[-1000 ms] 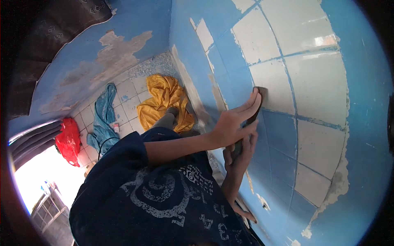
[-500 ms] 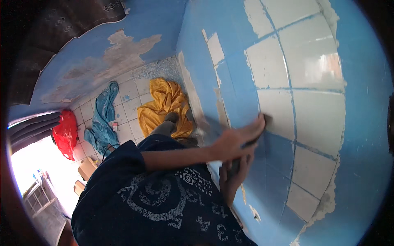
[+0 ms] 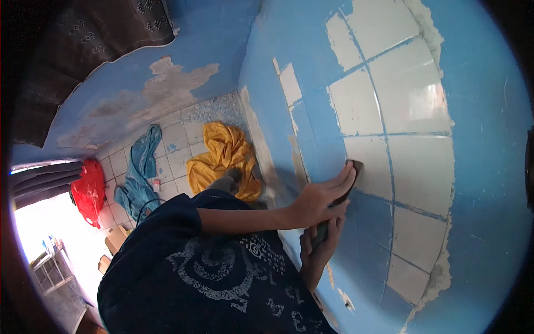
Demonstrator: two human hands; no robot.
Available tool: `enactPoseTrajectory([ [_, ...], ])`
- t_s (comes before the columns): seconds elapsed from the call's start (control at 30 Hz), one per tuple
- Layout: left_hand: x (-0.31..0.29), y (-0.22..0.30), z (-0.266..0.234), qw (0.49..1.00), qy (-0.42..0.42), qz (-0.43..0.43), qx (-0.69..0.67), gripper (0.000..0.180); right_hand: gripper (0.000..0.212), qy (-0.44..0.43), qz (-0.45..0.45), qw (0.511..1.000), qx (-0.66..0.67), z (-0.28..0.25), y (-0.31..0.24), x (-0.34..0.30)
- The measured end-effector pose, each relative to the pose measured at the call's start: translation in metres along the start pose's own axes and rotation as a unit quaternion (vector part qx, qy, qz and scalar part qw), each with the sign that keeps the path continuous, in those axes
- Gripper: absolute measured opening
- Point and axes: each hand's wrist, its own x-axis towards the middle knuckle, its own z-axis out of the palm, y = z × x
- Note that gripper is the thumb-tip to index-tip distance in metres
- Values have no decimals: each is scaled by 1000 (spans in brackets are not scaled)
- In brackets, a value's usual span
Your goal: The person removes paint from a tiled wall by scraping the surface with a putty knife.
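A scraper with a flat dark blade (image 3: 356, 166) and a dark green handle (image 3: 319, 236) is pressed against the tiled wall (image 3: 423, 167). My left hand (image 3: 318, 204) reaches across from the left, its fingers laid along the blade, pushing near the tip. Below it, my right hand (image 3: 329, 245) is wrapped around the handle. The blade's edge meets a bared whitish tile (image 3: 371, 161) at its left side, where blue paint (image 3: 325, 147) begins. Blue paint also lines the joints between the bared tiles. Part of the scraper's middle is hidden by my left hand.
On the tiled floor (image 3: 177, 139) lie a yellow cloth (image 3: 222, 147), a blue cloth (image 3: 139, 167) and paint flakes (image 3: 214, 111). A red bag (image 3: 89, 189) is by the bright doorway. The left wall (image 3: 178, 80) has peeled patches; a dark curtain (image 3: 111, 33) hangs there.
The view has shifted slightly. My hands and the blade, smeared by motion before, now show sharply at nearly the same tile. Both hands stay on the scraper.
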Motion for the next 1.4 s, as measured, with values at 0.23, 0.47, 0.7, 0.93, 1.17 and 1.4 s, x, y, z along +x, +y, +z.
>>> enactPoseTrajectory([
  [0.23, 22, -7, -34, 996, -29, -85, 14, 64, 16, -77, 7, 997, 2, 25, 7, 26],
  [0.47, 24, -9, -33, 999, -30, 2, 35, 65, 15, -52, 0, 999, -1, 28, -6, 15],
  [0.7, 3, 25, -21, 1000, 10, -20, 10, 66, 17, -43, 5, 997, -59, 4, -14, -13],
  [0.93, 38, 13, -38, 989, 28, -129, -64, 56, 17, -110, -10, 993, 36, 42, -17, 33],
  [1.17, 28, 10, -34, 1000, -9, -17, 18, 55, 16, -63, -30, 997, 30, 22, -2, 20],
  [1.4, 20, 2, -27, 999, -11, -38, 9, 61, 25, -86, -8, 996, 2, 6, -5, 23],
])
